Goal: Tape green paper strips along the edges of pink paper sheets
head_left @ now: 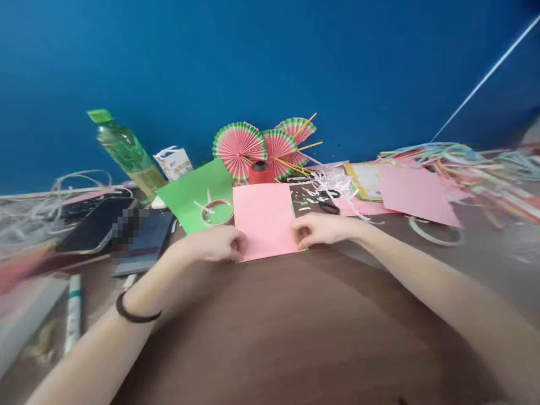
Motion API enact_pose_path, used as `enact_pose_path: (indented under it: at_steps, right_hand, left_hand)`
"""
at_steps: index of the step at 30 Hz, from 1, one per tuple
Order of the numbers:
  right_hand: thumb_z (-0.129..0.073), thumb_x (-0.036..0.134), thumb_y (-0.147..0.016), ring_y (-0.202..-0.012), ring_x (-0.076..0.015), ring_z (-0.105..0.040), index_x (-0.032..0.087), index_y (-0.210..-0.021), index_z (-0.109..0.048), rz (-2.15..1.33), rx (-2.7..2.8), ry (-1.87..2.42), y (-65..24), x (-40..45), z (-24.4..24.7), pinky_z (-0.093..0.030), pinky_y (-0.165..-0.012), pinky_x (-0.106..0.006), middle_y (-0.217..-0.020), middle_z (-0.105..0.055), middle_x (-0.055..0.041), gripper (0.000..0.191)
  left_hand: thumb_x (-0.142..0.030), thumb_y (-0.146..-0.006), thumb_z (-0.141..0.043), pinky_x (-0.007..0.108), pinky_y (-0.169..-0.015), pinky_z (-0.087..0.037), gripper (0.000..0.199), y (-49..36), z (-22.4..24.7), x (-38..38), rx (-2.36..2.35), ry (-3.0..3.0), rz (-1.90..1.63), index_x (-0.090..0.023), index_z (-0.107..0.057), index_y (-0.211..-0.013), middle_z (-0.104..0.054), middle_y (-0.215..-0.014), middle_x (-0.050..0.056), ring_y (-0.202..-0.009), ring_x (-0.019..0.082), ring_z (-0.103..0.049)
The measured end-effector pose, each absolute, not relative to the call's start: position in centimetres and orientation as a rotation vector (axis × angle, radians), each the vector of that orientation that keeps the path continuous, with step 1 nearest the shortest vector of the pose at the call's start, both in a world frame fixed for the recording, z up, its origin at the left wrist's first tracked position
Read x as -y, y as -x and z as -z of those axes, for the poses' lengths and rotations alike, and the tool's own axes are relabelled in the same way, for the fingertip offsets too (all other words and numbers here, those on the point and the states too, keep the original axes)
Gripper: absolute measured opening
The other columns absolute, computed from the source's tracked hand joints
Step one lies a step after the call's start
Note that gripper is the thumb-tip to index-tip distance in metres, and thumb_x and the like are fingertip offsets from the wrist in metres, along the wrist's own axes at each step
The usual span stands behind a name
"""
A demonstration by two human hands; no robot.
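A pink sheet of paper [265, 222] lies on the brown table in front of me, with thin green edges peeking out along its right side and lower corners. My left hand [219, 243] has its fingers curled closed at the sheet's lower left corner. At the lower right corner, my right hand [318, 229] pinches the paper's edge. A roll of tape [217, 223] lies on a green sheet [179, 194] just left of the pink paper. Behind the paper stands a small red container [260, 173] with a dark top.
Watermelon-patterned paper fans [239, 147] lean near the blue wall. On the left are a tilted green-capped bottle [129, 149], phones [145, 242] and a marker [73, 309]. Black-handled scissors [329, 206], paper scraps, another pink sheet [415, 191] and tangled strips [455, 154] lie right.
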State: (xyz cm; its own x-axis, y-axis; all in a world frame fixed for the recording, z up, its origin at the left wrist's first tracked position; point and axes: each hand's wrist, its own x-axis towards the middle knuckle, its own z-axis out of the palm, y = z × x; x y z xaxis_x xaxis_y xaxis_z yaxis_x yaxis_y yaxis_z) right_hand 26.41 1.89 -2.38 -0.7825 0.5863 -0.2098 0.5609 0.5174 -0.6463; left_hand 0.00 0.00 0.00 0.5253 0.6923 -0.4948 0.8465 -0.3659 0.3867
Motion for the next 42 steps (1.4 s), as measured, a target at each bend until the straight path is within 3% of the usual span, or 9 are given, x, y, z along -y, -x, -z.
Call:
enact_pose_path:
  at_steps: [24, 29, 34, 42]
  right_hand:
    - [-0.057, 0.022, -0.074, -0.060, -0.0098, -0.041, 0.017, -0.070, -0.049, -1.039, 2.785, 1.054, -26.3, -1.7, 2.3, -0.030, -0.055, -0.022, -0.068, -0.045, 0.0028, 0.010]
    - [-0.055, 0.016, -0.075, -0.078, -0.0142, -0.045, 0.017, -0.075, -0.053, -0.979, 2.824, 0.858, -26.2, -1.6, 2.4, -0.035, -0.068, -0.025, -0.079, -0.049, -0.0011, 0.002]
    - [-0.053, 0.019, -0.080, -0.092, -0.0184, -0.043, 0.018, -0.079, -0.060, -0.979, 2.863, 0.785, -26.0, -1.5, 2.2, -0.035, -0.084, -0.031, -0.087, -0.048, -0.0037, 0.007]
    - [-0.050, 0.020, -0.081, -0.113, -0.0207, -0.035, 0.024, -0.093, -0.065, -1.077, 2.856, 0.752, -26.2, -1.7, 2.5, -0.024, -0.102, -0.040, -0.112, -0.045, -0.0042, 0.019]
  left_hand:
    - [-0.026, -0.069, -0.051, 0.024, -0.055, -0.034, 0.008, -0.5, -0.1, 0.6, -1.270, -2.214, 0.288, -0.019, -0.049, -0.073, -0.052, -0.072, -0.001, -0.064, 0.014, -0.048]
    - [-0.018, -0.072, -0.047, 0.025, -0.071, -0.038, 0.023, -0.5, -0.2, 0.6, -1.028, -2.351, 0.247, -0.021, -0.056, -0.093, -0.049, -0.092, 0.002, -0.080, 0.015, -0.049]
    - [-0.013, -0.071, -0.045, 0.029, -0.084, -0.037, 0.040, -0.9, -0.4, 0.8, -1.043, -2.383, 0.312, -0.027, -0.056, -0.106, -0.046, -0.099, 0.002, -0.093, 0.018, -0.047]
    - [-0.008, -0.062, -0.043, 0.033, -0.087, -0.037, 0.059, -1.7, -0.5, 1.4, -1.076, -2.371, 0.363, -0.032, -0.053, -0.115, -0.043, -0.102, 0.002, -0.098, 0.020, -0.044]
